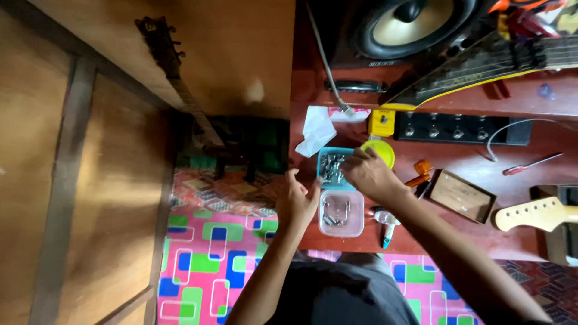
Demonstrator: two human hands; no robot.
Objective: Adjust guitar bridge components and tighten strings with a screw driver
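Observation:
A light blue tray (326,154) holding several small metal parts lies on the dark red table (518,235). My right hand (368,174) rests over the tray's right side, fingertips down among the parts; what it grips is hidden. Just below the tray stands a clear plastic box (341,213) with a few more metal pieces. My left hand (297,200) hovers at the table's left edge beside both containers, fingers spread and holding nothing.
A yellow lid (381,148), white tissue (315,129), black pedal board (457,127), orange tool (421,171), small wooden box (462,196), red screwdriver (530,164), guitar neck (536,213) and speaker (415,24) crowd the table. A guitar headstock (162,45) leans at left above a patterned floor mat (208,253).

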